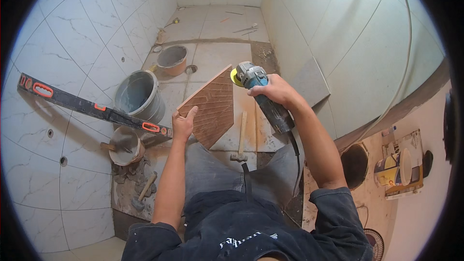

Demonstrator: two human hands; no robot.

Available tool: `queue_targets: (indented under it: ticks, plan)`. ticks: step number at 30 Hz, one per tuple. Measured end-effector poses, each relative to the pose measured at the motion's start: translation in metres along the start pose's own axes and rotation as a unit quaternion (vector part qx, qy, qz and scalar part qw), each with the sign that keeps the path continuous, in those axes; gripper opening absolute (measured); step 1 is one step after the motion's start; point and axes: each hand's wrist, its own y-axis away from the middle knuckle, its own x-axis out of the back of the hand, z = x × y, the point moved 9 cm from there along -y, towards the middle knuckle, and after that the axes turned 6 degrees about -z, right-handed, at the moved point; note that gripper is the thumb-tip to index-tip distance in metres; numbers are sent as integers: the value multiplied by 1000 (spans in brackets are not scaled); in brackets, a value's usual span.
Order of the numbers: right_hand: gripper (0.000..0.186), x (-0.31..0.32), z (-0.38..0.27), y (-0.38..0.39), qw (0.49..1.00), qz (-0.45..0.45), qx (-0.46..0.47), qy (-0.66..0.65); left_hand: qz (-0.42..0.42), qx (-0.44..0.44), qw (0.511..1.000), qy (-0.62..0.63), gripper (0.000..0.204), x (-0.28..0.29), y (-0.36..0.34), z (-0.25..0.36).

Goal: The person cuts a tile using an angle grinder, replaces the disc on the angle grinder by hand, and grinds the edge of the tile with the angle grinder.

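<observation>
My left hand (pixel 183 123) grips a cut tile (pixel 212 108) by its left edge, thumb on the ribbed reddish-brown back. The tile is held tilted above the floor in front of my knees. In my right hand (pixel 276 92) is a blue and grey angle grinder (pixel 270 106), fingers wrapped round its body. Its yellow-green disc (pixel 236 77) is close to the tile's upper right corner; whether they touch I cannot tell. A black cord runs from the grinder down past my right leg. Below the tile, a hammer (pixel 241 137) lies with its head toward me.
Left of me are a large grey bucket (pixel 153 94), an orange-brown bucket (pixel 181 67) and a whitish bucket (pixel 139 157). A long spirit level (pixel 82 101) leans along the left wall. Another hammer (pixel 147 186) lies among rubble. At right, a loose tile (pixel 309 83) leans against the wall.
</observation>
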Motion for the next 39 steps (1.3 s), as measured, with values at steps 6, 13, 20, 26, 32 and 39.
queue_targets:
  ticks: [6, 13, 20, 26, 32, 39]
  plan:
    - [38, -1, -18, -17, 1000, -16, -2, 15, -1, 14, 1000, -9, 29, 2, 4, -4]
    - [38, -5, -31, -15, 999, -24, -10, 21, -1, 31, 999, -15, 29, 0, 6, -4]
    - [40, -3, -24, -23, 999, -18, -11, 46, -6, 22, 1000, 14, 31, -4, 5, -4]
    - [41, -5, -29, -19, 998, -14, -10, 67, -1, 24, 1000, -1, 30, -1, 8, 0]
    - [42, -7, -28, -18, 997, -16, -14, 76, -6, 31, 999, 15, 31, -5, 9, -1]
    - [42, -11, -31, -17, 997, -22, -8, 73, -12, 26, 999, 28, 26, -5, 5, -11]
